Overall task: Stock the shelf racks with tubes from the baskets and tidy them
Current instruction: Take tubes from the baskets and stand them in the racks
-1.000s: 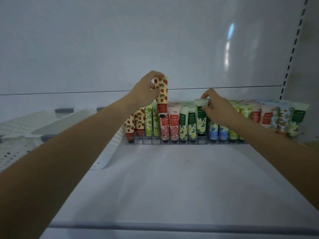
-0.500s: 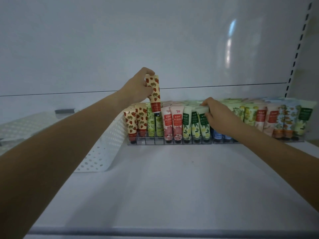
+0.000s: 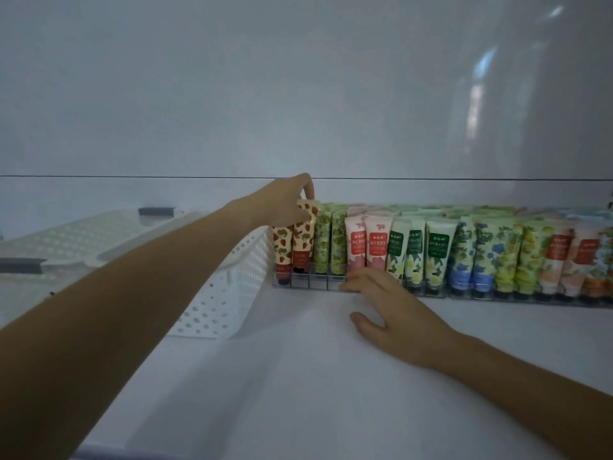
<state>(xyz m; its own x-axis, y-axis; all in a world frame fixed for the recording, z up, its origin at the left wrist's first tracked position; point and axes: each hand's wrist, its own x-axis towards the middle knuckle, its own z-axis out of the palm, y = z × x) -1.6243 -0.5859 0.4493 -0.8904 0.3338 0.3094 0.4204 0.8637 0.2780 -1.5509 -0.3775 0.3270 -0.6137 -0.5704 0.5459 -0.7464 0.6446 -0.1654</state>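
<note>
A broad stretch of the shelf (image 3: 298, 376) lies open in front of the rack (image 3: 318, 283), and open room is seen above the tubes (image 3: 438, 250) up to the back panel (image 3: 298, 94). The rack is packed tightly, tube against tube, so that hardly any room is found between them. On the left, the way is closed by a basket (image 3: 229, 293) set just beside the rack's end. Part of the front approach is taken up by the right hand (image 3: 391, 313), held low with fingertips at the rack's front rail. The top of the rack's left end is covered by the left hand (image 3: 285, 204), by which a strawberry tube (image 3: 303, 237) is pinched.
</note>
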